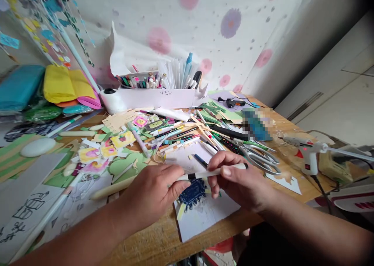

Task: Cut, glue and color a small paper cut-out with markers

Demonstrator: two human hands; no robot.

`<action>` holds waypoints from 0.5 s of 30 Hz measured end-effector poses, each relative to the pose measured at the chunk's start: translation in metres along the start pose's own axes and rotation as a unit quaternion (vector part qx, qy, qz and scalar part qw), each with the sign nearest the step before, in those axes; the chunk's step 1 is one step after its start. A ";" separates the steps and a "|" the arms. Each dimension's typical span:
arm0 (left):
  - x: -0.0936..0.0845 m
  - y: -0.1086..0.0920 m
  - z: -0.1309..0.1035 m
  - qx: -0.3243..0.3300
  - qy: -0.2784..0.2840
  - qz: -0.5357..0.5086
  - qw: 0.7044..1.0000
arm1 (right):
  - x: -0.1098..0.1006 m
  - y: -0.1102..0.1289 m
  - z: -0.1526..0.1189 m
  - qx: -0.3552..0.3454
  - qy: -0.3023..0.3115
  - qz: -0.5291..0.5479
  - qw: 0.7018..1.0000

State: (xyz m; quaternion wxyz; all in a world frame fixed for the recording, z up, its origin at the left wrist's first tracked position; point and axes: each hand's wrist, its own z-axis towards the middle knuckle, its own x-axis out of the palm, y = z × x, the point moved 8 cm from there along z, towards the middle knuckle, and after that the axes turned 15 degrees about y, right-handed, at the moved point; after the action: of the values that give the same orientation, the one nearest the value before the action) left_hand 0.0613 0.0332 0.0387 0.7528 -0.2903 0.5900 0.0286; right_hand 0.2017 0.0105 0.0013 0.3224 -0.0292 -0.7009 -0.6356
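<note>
Between my two hands a white marker [206,174] with a black band and a black end is held almost level. My left hand [159,192] is closed around its left end. The fingers and thumb of my right hand [238,180] pinch it near the black end on the right. Just below the marker, a dark blue painted shape with a fringed edge [193,194] lies on a white sheet [201,225] at the table's front edge. A dark pen [200,161] lies behind the marker, partly covered by my right fingers.
Scissors [260,157] lie right of my hands, with a white glue gun [309,157] farther right. Pens and paper scraps are heaped behind. A white box [163,98] of markers stands at the back. Painted flower pieces [122,140] and a white stone-like oval [37,146] lie left.
</note>
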 end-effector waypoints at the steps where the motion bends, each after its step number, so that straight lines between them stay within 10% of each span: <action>1: 0.003 -0.002 0.001 0.007 0.013 0.003 1.000 | 0.002 -0.005 0.001 0.007 0.008 -0.002 1.000; 15: 0.020 -0.014 -0.003 0.030 0.121 -0.011 0.992 | 0.022 -0.018 -0.002 0.086 0.074 -0.031 0.993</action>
State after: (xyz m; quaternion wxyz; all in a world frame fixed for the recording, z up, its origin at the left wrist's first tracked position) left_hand 0.0700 0.0144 0.0252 0.6850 -0.2753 0.6737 -0.0332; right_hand 0.1769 -0.0032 -0.0039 0.3547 0.0677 -0.7275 -0.5834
